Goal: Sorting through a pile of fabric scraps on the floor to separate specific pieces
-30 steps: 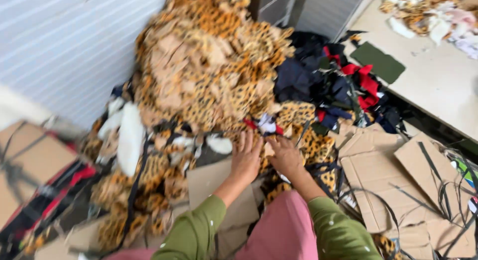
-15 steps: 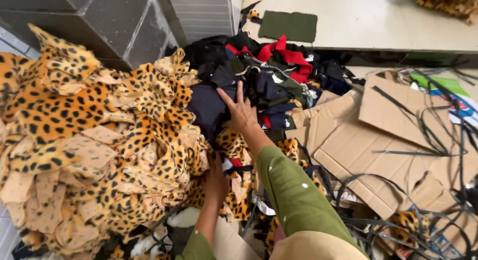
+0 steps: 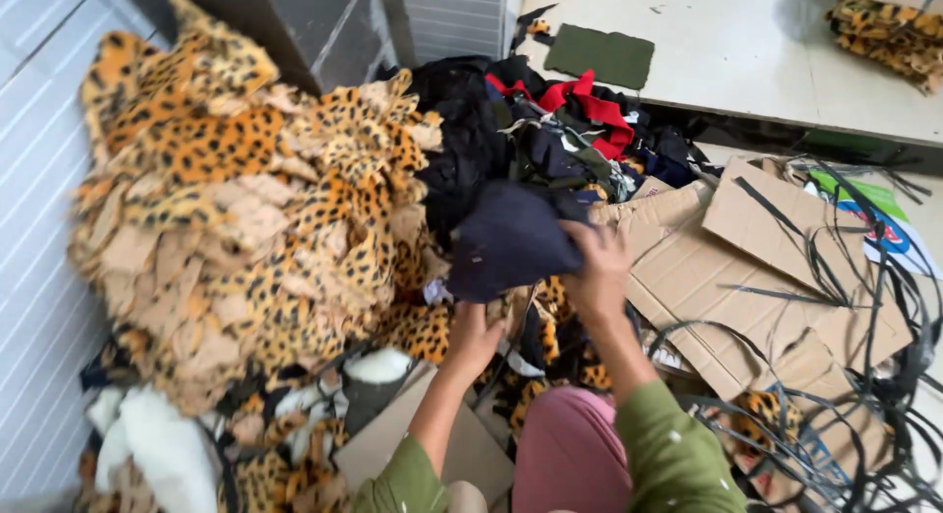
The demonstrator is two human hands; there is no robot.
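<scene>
Leopard-print fabric scraps point(image 3: 236, 218) fill the view from nine to eleven o'clock as one loose heap against the wall, with black and red offcuts point(image 3: 550, 120) piled at twelve and flattened cardboard point(image 3: 747, 268) tangled with black strapping point(image 3: 864, 376) at three, apparently all dumped together as waste. Near the centre, a dark navy cloth piece point(image 3: 511, 240) is lifted off the heap, the right hand point(image 3: 599, 272) closed on its right edge as if to pull it free, while the left hand point(image 3: 476, 338) at six grips scraps beneath it, fingers curled shut; no container shows.
</scene>
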